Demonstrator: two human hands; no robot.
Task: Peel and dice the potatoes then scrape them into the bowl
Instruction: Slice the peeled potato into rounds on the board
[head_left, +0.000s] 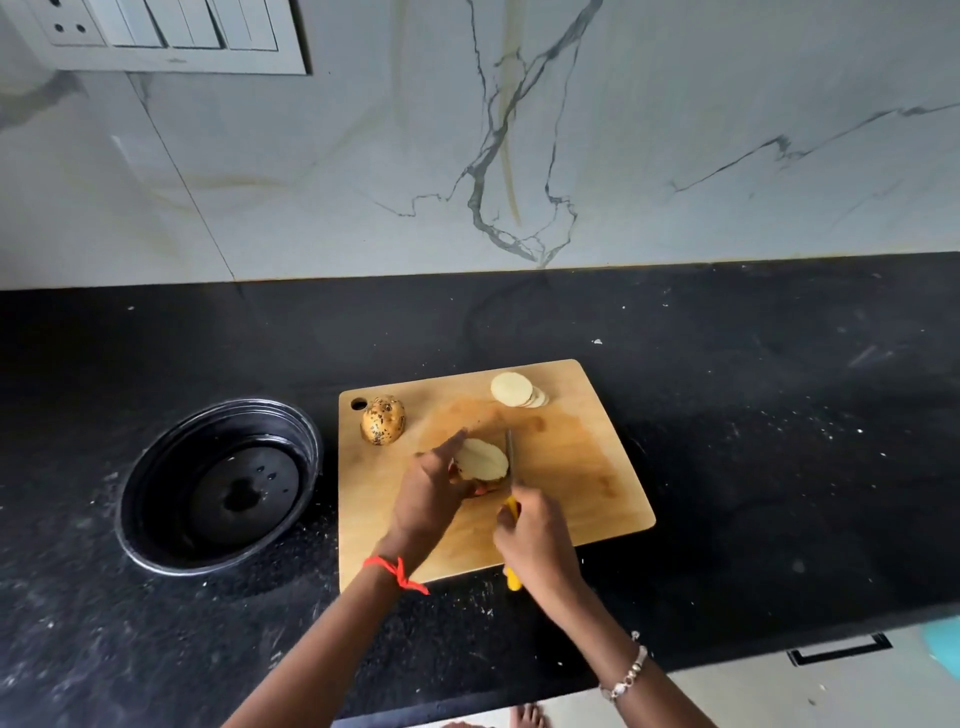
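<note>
Right hand (535, 540) holds knife (511, 508); left hand (426, 493) grips potato (480, 460), pale cut face.

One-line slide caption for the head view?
Left hand steadies a cut potato on the wooden cutting board; right hand holds a yellow-handled knife at its cut face.

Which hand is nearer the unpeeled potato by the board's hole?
Left. The left hand holds the cut potato just toward the person from the unpeeled potato. The right hand grips the knife farther right, beyond the cut potato.
</note>
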